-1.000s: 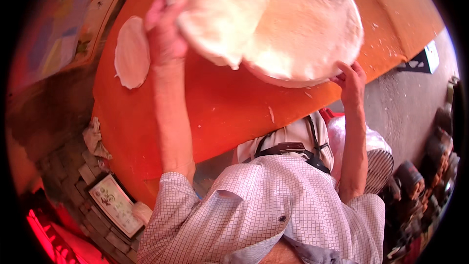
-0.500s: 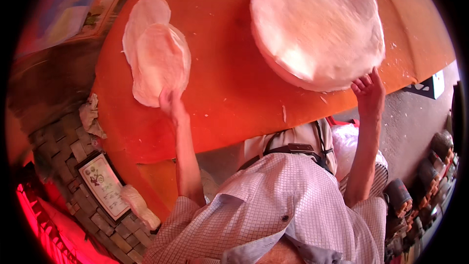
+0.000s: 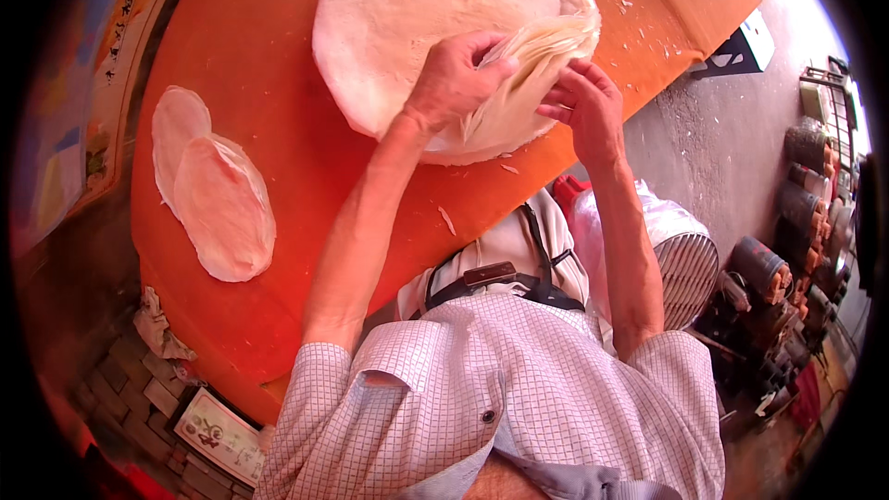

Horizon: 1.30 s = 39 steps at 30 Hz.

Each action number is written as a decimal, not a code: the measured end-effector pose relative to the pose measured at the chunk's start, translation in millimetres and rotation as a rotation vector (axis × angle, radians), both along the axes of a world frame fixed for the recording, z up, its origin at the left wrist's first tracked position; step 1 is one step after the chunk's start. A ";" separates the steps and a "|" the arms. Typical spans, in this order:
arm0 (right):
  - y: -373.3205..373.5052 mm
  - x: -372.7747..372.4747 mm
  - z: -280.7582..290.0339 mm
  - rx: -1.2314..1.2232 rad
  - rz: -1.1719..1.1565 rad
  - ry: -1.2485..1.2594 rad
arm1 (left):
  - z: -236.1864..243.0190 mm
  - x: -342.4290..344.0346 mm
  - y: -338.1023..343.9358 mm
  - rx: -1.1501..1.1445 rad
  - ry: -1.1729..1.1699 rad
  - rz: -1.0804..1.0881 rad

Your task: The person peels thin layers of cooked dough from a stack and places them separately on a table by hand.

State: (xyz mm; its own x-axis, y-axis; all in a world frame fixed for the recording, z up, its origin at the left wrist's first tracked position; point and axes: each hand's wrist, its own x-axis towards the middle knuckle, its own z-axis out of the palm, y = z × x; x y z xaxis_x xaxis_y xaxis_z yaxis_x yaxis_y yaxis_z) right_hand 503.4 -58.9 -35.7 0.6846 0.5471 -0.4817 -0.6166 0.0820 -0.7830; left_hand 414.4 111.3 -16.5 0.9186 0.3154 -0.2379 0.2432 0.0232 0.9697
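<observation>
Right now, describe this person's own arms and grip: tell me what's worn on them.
Left grip and right grip are bare human hands, without gloves. The forearms are bare too; no watch, bracelet or cable shows on either. Loose short sleeves, pale with a fine darker grid check, cover the upper arms.

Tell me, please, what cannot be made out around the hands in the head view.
All in the head view:
Stack of thin sheets: far rim cut off by the top edge.
Lifted layers: too thin and close together to count.
Left hand: some fingers hidden by the hand itself.
Farther small sheet: partly covered by the nearer sheet.
</observation>
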 end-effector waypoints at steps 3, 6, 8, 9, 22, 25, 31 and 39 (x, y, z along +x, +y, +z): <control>-1.1 2.8 8.4 0.001 0.015 0.074 | 5.3 0.8 -3.1 -0.019 0.071 -0.113; 0.6 5.8 8.6 -0.146 0.055 -0.030 | 4.7 2.3 -7.0 -0.111 0.077 -0.110; -4.6 8.0 6.4 -0.185 0.087 -0.106 | 3.9 5.4 -6.7 -0.077 0.050 -0.090; -5.3 5.7 4.7 -0.172 0.071 -0.102 | 0.6 4.5 -6.3 -0.009 0.040 -0.077; -5.0 -0.3 -21.7 -0.253 0.084 -0.265 | 59.8 -47.9 102.4 0.277 -0.122 0.380; -10.3 5.0 -32.2 -0.276 0.071 -0.278 | 113.2 -128.7 176.2 0.191 -0.164 0.868; -7.3 6.7 -29.8 -0.262 0.067 -0.273 | 129.4 -419.8 285.3 0.247 -0.435 1.322; -3.5 -0.3 -16.7 -0.251 0.036 -0.229 | -32.2 -533.8 219.0 0.197 0.248 1.610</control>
